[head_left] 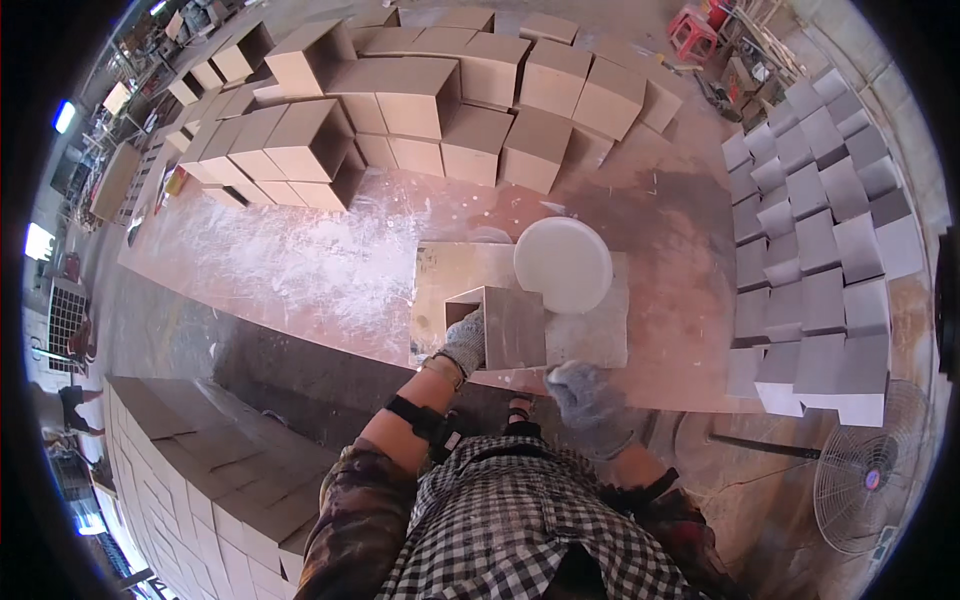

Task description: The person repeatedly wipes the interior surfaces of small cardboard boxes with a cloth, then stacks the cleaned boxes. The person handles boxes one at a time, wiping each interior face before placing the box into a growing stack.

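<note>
My left hand (465, 342), in a grey knit glove, reaches into the open side of a small brown box (516, 330) and holds it; its fingertips are hidden inside. The box rests near the front edge of a stained board (440, 265). My right hand (585, 398), also gloved, is off the table's front edge, just right of the box and apart from it. Motion smears its fingers, so whether it holds anything cannot be made out. Behind the box and to its right is a round white tub or lid (563, 265).
Brown open boxes (410, 95) are stacked along the back of the dusty table (300, 260). Stepped rows of greyish boxes (810, 240) stand at right, above a caged fan (868, 480). More stacked boxes (200, 480) fill the lower left. A red stool (692, 35) stands far right.
</note>
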The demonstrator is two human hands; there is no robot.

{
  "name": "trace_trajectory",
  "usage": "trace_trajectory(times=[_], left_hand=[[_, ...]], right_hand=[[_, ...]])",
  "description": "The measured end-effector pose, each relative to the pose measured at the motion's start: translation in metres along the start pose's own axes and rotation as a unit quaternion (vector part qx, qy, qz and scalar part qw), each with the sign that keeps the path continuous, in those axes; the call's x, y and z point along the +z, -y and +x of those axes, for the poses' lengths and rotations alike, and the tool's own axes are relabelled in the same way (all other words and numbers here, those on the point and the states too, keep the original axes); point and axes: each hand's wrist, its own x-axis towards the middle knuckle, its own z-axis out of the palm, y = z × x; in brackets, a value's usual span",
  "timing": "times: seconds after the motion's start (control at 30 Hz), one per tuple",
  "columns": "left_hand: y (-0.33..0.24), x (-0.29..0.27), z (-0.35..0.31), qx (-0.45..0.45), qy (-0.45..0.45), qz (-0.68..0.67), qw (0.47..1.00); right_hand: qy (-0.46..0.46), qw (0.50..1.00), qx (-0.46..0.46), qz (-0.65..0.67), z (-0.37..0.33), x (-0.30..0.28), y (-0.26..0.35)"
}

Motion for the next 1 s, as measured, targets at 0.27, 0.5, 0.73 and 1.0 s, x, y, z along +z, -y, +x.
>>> trace_trajectory(times=[0.27, 0.5, 0.73, 1.0], left_hand=[[0.097, 0.005, -0.009, -0.116, 0.055, -0.251, 0.959], [0.076, -0.027, -0.036, -0.090, 0.013, -0.229, 0.969], [0.048, -0.028, -0.027, -0.089, -0.055, -0.273, 0.956], [0.031, -0.025, -0.035, -0.198, -0.090, -0.377, 0.900]], right_hand=[[-0.128, 0.784, 0.324, 0.514, 0.026, -0.004, -0.007], [-0.042, 0.773, 0.281, 0.568, 0.072, 0.005, -0.009], [-0.093, 0.994, -0.047, 0.012, 0.129, 0.052, -0.038], [0.016, 0.994, -0.018, 0.108, 0.063, -0.004, 0.004]])
